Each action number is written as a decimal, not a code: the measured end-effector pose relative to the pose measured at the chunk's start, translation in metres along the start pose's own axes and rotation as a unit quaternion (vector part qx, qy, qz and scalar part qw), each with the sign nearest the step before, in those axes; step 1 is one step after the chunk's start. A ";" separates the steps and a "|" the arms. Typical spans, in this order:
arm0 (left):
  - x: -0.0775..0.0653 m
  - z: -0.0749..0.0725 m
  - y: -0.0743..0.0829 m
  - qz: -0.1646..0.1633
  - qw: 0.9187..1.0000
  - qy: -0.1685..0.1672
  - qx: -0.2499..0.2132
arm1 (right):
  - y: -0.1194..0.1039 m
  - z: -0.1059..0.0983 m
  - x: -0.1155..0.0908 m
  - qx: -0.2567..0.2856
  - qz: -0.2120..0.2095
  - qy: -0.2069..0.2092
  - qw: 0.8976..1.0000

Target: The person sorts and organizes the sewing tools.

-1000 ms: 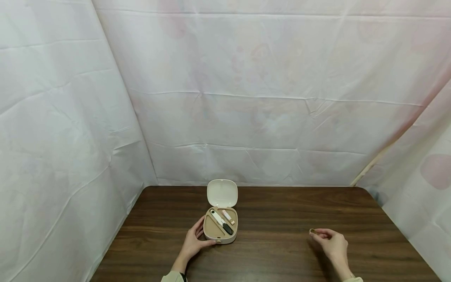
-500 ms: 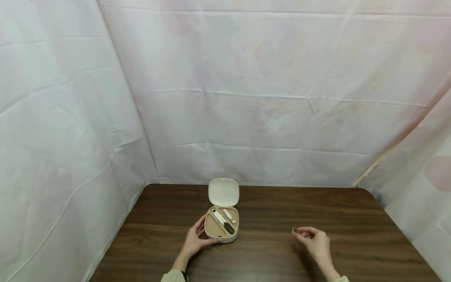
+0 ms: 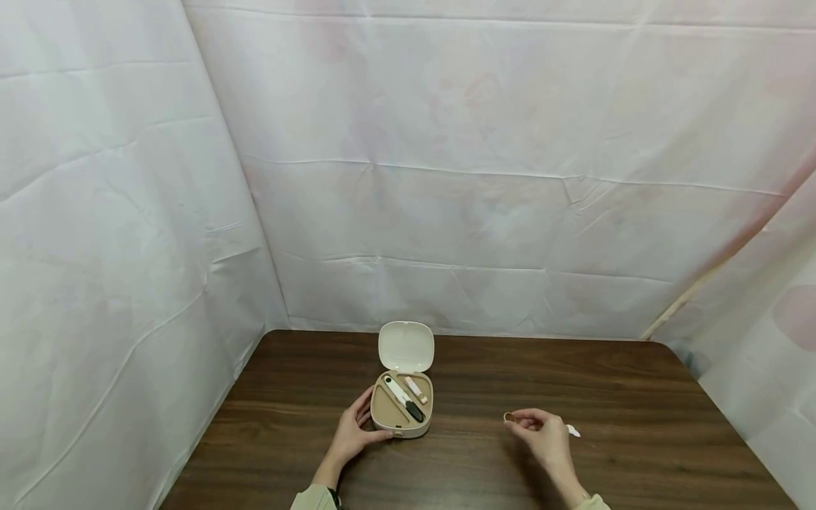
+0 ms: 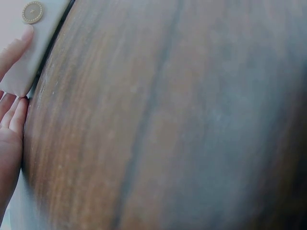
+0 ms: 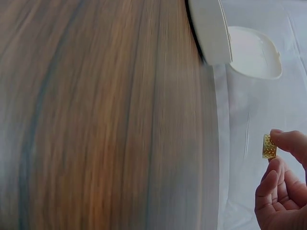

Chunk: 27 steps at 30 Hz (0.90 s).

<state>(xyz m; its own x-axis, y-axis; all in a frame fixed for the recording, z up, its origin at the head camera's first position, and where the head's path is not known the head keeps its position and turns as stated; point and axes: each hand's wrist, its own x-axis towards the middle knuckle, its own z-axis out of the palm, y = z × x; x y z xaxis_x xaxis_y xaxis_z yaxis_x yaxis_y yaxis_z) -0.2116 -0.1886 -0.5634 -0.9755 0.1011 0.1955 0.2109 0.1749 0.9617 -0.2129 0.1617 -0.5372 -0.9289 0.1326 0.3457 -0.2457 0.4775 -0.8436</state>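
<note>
An open white and beige sewing box [image 3: 408,431] stands on the table, its lid [image 3: 406,346] tipped back. My left hand [image 3: 350,433] holds its near left corner, thumb on the front by the round button [image 4: 32,12] and fingers along the left side. In the box's tray lie a slim white tool with a black end [image 3: 404,399] and a small pink and white stick [image 3: 416,389]. Right of the box, my right hand [image 3: 545,435] pinches a gold, dimpled ring thimble [image 5: 269,146] between thumb and forefinger, above the table.
A small white piece [image 3: 574,431] lies on the dark wood table [image 3: 637,397] just right of my right hand, partly hidden by it. Pale fabric walls [image 3: 446,212] stand behind the table and at both sides.
My right hand has moved left towards the box with the ring thimble, uncovering the small white piece behind it. The left hand stays at the box.
</note>
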 end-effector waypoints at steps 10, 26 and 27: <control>0.000 0.000 -0.003 0.000 1.000 0.003 0.002 | -0.015 0.020 -0.002 0.000 0.015 -0.028 0.999; 0.000 0.000 -0.002 0.000 1.000 0.001 -0.003 | -0.040 0.059 0.002 0.039 -0.007 -0.067 0.997; 0.000 0.000 -0.002 0.004 1.000 0.001 0.000 | -0.042 0.062 0.002 0.041 -0.013 -0.067 0.997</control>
<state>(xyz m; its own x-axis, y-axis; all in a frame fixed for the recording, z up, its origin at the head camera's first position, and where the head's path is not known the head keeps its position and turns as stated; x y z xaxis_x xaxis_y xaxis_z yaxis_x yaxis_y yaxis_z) -0.2123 -0.1889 -0.5655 -0.9741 0.1000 0.2029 0.2179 0.1740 0.9603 -0.2221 0.0881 -0.5266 -0.9495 0.0016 0.3137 -0.2862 0.4053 -0.8683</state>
